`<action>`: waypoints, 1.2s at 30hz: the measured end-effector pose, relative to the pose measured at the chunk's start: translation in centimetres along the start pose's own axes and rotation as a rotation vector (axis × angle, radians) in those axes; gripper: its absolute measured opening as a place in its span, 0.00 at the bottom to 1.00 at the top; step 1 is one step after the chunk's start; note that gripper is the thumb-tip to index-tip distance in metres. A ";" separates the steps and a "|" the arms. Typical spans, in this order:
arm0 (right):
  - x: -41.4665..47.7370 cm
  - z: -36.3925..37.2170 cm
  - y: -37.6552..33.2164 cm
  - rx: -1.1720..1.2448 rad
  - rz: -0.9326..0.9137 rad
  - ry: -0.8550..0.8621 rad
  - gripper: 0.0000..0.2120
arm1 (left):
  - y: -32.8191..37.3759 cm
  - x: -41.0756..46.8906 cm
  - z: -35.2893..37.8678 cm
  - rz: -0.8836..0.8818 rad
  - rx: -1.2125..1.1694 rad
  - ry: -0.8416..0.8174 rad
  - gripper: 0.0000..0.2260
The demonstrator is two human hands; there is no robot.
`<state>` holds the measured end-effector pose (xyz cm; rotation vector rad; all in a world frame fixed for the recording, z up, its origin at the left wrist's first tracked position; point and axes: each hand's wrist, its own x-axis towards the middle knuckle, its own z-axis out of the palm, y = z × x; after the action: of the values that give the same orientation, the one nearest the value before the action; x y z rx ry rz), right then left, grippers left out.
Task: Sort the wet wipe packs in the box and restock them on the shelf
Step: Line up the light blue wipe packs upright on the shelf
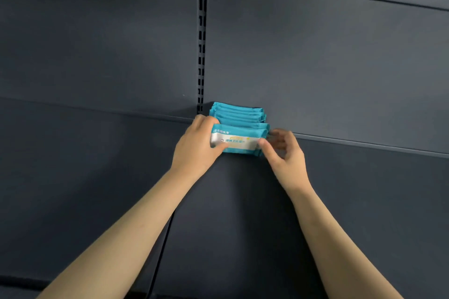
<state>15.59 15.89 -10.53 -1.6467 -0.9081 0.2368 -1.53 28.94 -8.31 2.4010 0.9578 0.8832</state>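
A front wet wipe pack (234, 139) stands on edge on a dark metal shelf (364, 201), at the near end of a short row of wet wipe packs (237, 114) that runs back to the rear wall. The front pack is a soft, oblong pouch of glossy teal film with a white and silver label band across its face, printed with small characters that are too small to read. The packs behind it show only their puffy teal tops and crimped side seams, pressed close against one another.

The left hand (194, 148) grips the left end of the front pack, thumb lying across the label and fingers wrapped round behind. The right hand (284, 155) is at the pack's right end. Its thumb tip touches the lower right corner, and its fingers are curled just beside the pack ends. They are blurred, so I cannot tell whether this hand pinches the pack. Both bare forearms reach up from the bottom of the view.

The shelf deck is smooth, matt, blue-grey sheet metal. The back panel (315, 56) behind the row is made of the same flat metal. A slotted upright (201, 43), with a column of small rectangular holes, runs down to the row's left rear corner. A narrow dark gap (167, 238) divides the deck from a neighbouring deck on the left.
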 end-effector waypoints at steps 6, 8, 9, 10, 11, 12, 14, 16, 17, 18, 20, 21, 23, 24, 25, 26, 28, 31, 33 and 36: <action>0.3 0.8 -0.3 -0.220 -0.044 -0.020 0.21 | -1.2 0.8 0.7 0.019 -0.004 0.034 0.29; 0.2 1.0 -0.3 -0.262 -0.069 0.003 0.20 | -1.5 0.7 0.7 0.032 -0.078 -0.003 0.29; 0.2 1.0 -0.3 -0.274 -0.082 0.010 0.20 | -1.7 0.7 0.7 0.043 -0.103 -0.022 0.29; 0.2 1.1 -0.3 -0.284 -0.091 0.013 0.19 | -1.9 0.7 0.5 0.056 -0.115 -0.039 0.28; 0.2 1.1 -0.3 -0.294 -0.097 0.016 0.19 | -2.1 0.7 0.4 0.070 -0.118 -0.055 0.27; 0.2 1.1 -0.4 -0.309 -0.100 0.017 0.19 | -2.4 0.7 0.2 0.086 -0.117 -0.072 0.27; 0.2 1.1 -0.3 -0.344 -0.087 0.030 0.18 | -2.8 0.9 0.0 0.127 -0.100 -0.099 0.27; 0.1 1.0 -0.2 -0.372 -0.053 0.043 0.18 | -3.1 0.9 -0.1 0.169 -0.037 -0.090 0.27; 0.0 0.9 -0.1 -0.383 -0.036 0.036 0.19 | -3.2 0.9 -0.1 0.191 0.008 -0.069 0.27; -0.1 0.8 0.0 -0.399 -0.022 0.020 0.21 | -3.3 0.9 -0.1 0.213 0.053 -0.043 0.27; -0.3 0.7 0.1 -0.449 -0.010 -0.017 0.25 | -3.4 1.0 -0.1 0.244 0.112 0.000 0.28; -0.3 0.7 0.1 -0.470 -0.006 -0.026 0.27 | -3.5 1.0 0.0 0.251 0.127 0.014 0.28; -0.2 0.7 0.0 -0.490 0.016 -0.033 0.28 | -3.5 1.0 0.0 0.255 0.147 0.036 0.28; -0.2 0.8 -0.1 -0.498 0.028 -0.037 0.28 | -3.4 1.1 0.1 0.255 0.159 0.044 0.28; -0.1 0.8 -0.1 -0.504 0.036 -0.040 0.28 | -3.4 1.1 0.1 0.253 0.169 0.048 0.28; -0.1 0.9 -0.2 -0.505 0.040 -0.040 0.28 | -3.3 1.1 0.1 0.250 0.177 0.046 0.28; -0.1 0.7 -0.4 -0.504 0.046 -0.040 0.27 | -3.1 1.0 -0.1 0.246 0.196 0.027 0.28; -0.2 -0.5 -1.0 -0.530 0.067 -0.038 0.27 | -2.7 1.0 -0.6 0.239 0.241 -0.013 0.30; -0.3 -2.3 -1.7 -0.569 0.061 -0.017 0.25 | -2.0 1.0 -1.3 0.232 0.259 -0.024 0.31; -0.9 -5.7 -3.2 -0.670 0.003 0.020 0.19 | 0.0 1.0 -2.5 0.240 0.273 0.003 0.29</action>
<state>17.05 11.12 -6.25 -2.2562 -1.0343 -0.0998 -2.68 29.93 -6.09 2.7934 0.8496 0.8869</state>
